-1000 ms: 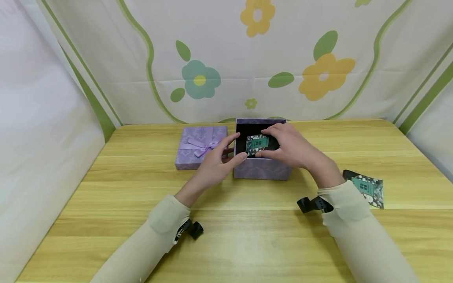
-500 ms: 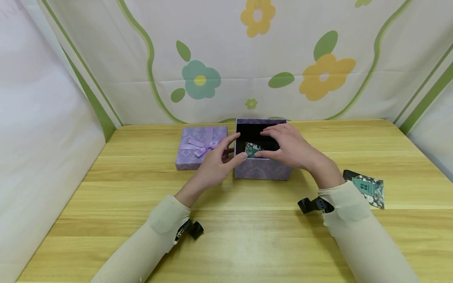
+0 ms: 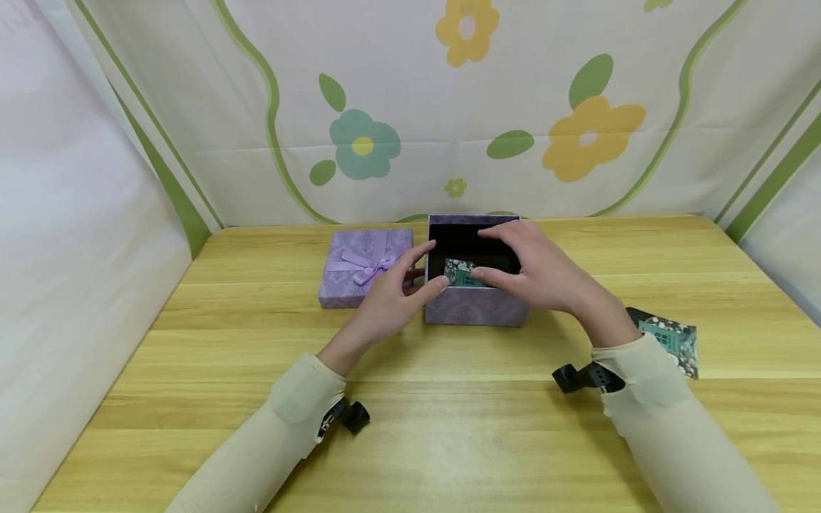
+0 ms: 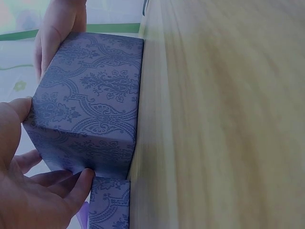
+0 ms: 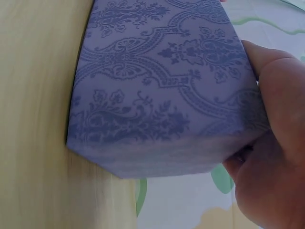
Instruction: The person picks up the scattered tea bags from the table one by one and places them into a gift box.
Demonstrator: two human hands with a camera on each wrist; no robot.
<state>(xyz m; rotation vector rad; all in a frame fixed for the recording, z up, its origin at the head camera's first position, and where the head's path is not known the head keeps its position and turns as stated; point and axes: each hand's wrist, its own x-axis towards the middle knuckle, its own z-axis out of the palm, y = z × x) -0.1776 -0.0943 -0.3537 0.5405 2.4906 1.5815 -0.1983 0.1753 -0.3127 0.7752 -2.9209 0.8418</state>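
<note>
Left grip (image 3: 391,296): fingers and thumb curled against the near-left corner of the open purple patterned box (image 3: 474,305), thumb on the front wall, fingertips on the left wall; the left wrist view confirms contact. Right grip (image 3: 535,274): spread over the box mouth, fingers loosely extended, holding nothing; thumb tip reaches toward the floral card (image 3: 463,272) without a clear pinch. The right wrist view shows the thumb resting on the box's upper rim. Card lies inside the box, tilted against the front wall, directly under the right grip's thumb and just right of the left grip's thumb. Box lid with lavender bow (image 3: 364,265) sits flat on the table (image 3: 449,413), just left of the left grip, beside the box. A second floral card (image 3: 673,342) lies on the table right of the right wrist, partly hidden by the sleeve.
</note>
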